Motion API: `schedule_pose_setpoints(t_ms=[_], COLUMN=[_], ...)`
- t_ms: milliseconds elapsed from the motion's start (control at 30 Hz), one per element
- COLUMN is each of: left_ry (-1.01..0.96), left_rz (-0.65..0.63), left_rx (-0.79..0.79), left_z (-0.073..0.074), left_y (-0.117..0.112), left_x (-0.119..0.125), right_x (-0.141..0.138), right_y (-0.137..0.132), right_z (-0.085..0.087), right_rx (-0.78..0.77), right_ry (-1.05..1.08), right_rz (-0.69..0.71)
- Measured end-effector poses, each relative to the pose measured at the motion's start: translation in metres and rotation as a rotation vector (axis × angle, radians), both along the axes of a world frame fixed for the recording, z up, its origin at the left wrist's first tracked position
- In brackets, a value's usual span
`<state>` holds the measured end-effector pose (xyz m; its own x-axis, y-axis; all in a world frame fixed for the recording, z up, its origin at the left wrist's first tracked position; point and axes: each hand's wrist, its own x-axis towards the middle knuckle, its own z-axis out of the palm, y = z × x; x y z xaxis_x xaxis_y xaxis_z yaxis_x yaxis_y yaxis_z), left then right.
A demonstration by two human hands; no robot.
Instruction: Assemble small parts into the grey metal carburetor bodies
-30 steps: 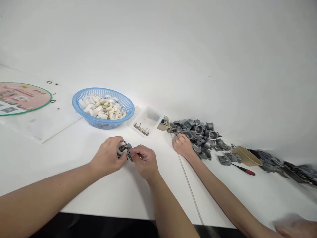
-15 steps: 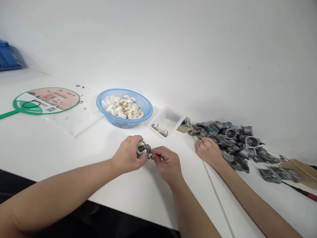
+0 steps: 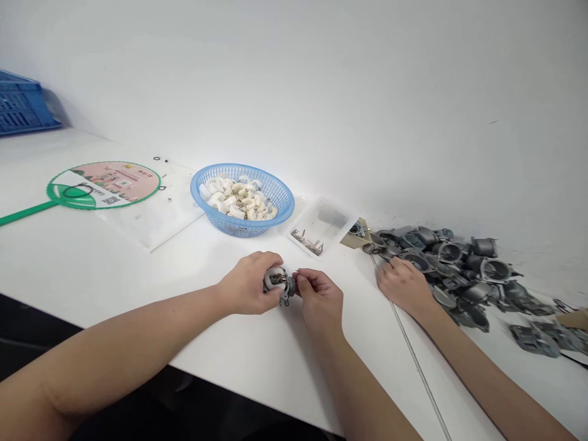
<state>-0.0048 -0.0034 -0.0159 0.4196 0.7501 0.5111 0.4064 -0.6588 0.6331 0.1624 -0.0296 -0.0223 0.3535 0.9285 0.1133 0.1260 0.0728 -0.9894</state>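
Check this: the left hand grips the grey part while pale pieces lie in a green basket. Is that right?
Not quite: the head view shows a blue basket, not green. The left hand does grip the grey part, and pale pieces do lie in that basket.

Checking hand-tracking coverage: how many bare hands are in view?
3. The person's left hand grips a grey metal part with a white ring; their right hand is just beside that part; a co-worker's hand is beside the heap of dark-grey metal castings. None looks hidden.

A grey-and-white part (image 3: 278,280) sits in the left hand (image 3: 250,284).
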Motion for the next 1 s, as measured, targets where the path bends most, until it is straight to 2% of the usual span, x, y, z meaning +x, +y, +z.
schedule_pose_setpoints(t_ms=[167, 367, 867, 1000], left_ry=[0.006, -0.016, -0.014, -0.031], left_rz=[-0.026, -0.002, 0.022, 0.007], left_rx=[0.012, 0.072, 0.082, 0.137], left_z=[0.0015, -0.0027, -0.0028, -0.0034], left_y=[-0.001, -0.0033, -0.0032, -0.0034], left_x=[-0.0013, -0.0005, 0.0021, 0.0028], right_x=[0.0055, 0.0089, 0.0044, 0.0041], right_y=[-0.001, -0.0018, -0.0043, -0.0041], right_z=[-0.0019, -0.0089, -0.0077, -0.0068], right_rx=[-0.02, 0.014, 0.045, 0.051], right_ry=[-0.043, -0.15, -0.243, -0.26], right_rz=[-0.035, -0.031, -0.062, -0.063])
